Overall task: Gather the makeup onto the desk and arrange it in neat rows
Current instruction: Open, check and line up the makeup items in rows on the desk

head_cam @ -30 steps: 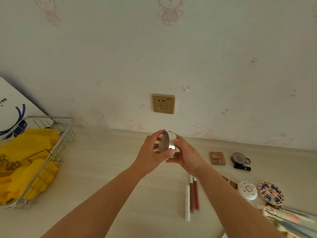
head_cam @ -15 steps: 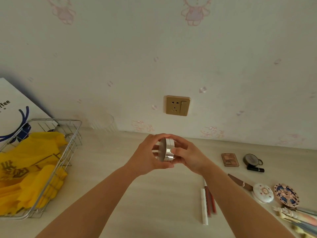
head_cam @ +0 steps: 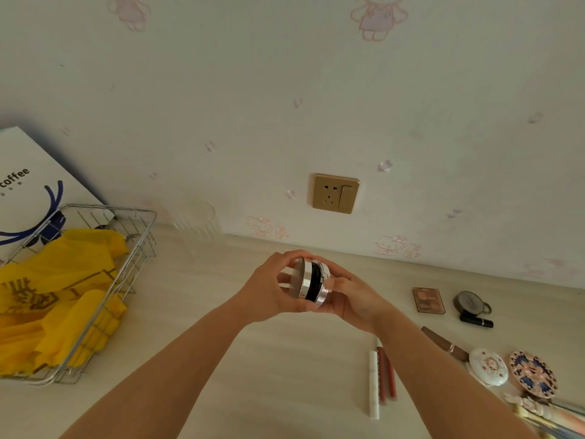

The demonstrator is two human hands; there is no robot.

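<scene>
Both hands hold a round silver compact (head_cam: pixel 308 285) on edge above the middle of the pale wooden desk (head_cam: pixel 221 359). My left hand (head_cam: pixel 269 289) grips its lid side, my right hand (head_cam: pixel 351 299) its base; a dark gap shows between lid and base. On the desk to the right lie a white stick with red pencils (head_cam: pixel 380 378), a brown square palette (head_cam: pixel 428 300), a dark round compact (head_cam: pixel 469 302), a black lipstick (head_cam: pixel 475 320), a brown tube (head_cam: pixel 443 342), a white round case (head_cam: pixel 488 366) and a blue patterned round case (head_cam: pixel 532 373).
A wire basket (head_cam: pixel 95 318) with yellow plastic bags stands at the left, a white coffee bag (head_cam: pixel 28 191) behind it. A clear glass (head_cam: pixel 196 223) sits by the wall. A gold socket (head_cam: pixel 335 193) is on the wall. Pastel brushes (head_cam: pixel 550 413) lie at the bottom right.
The compact's lid has parted from its base, showing a dark gap. The view has shifted left, so the items on the desk sit further right in the frame.
</scene>
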